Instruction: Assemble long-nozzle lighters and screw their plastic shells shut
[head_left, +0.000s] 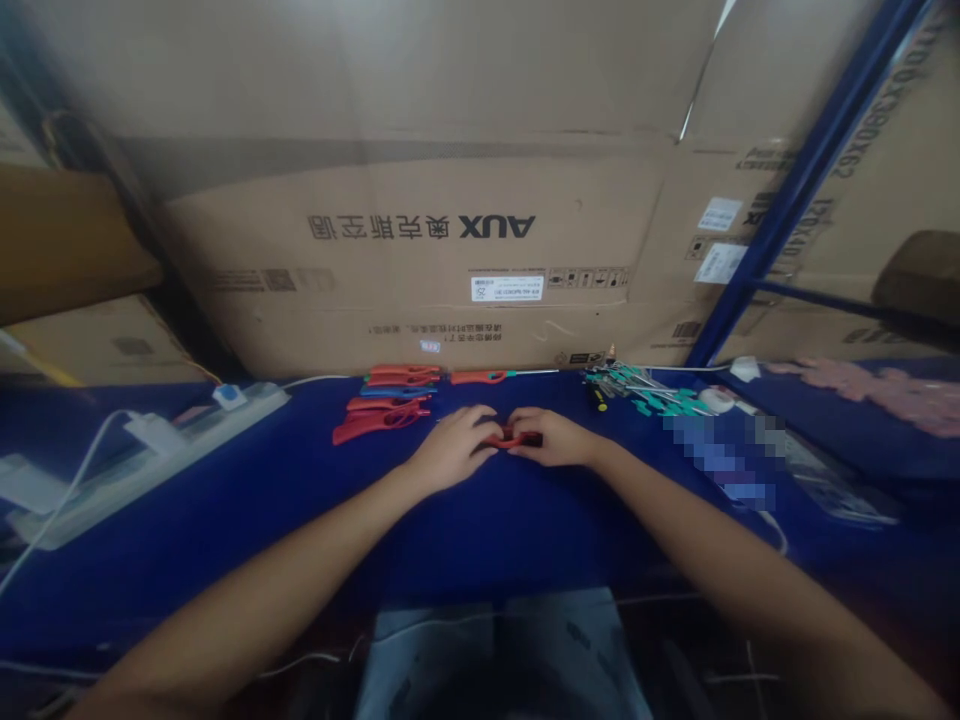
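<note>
Over the blue tabletop (480, 540), my left hand (459, 445) and my right hand (553, 438) face each other with curled fingers. Between them they grip a red plastic handle piece (511, 438), one end in each hand. Fingers cover much of it, so its full shape is hidden. Left of my left hand lies a pile of similar red handles (384, 415), with a blue handle (397, 392) among them. Just beyond my hands rests an orange-red handle (480, 377) with a thin metal rod (536, 373) extending to the right.
Thin metal rods with green plastic parts (652, 390) lie in a heap at the back right. A power strip (172, 455) with plugs runs along the left. Cardboard boxes (420, 180) wall off the back, beside a blue metal post (780, 200). A partly blurred-out object (724, 460) sits right.
</note>
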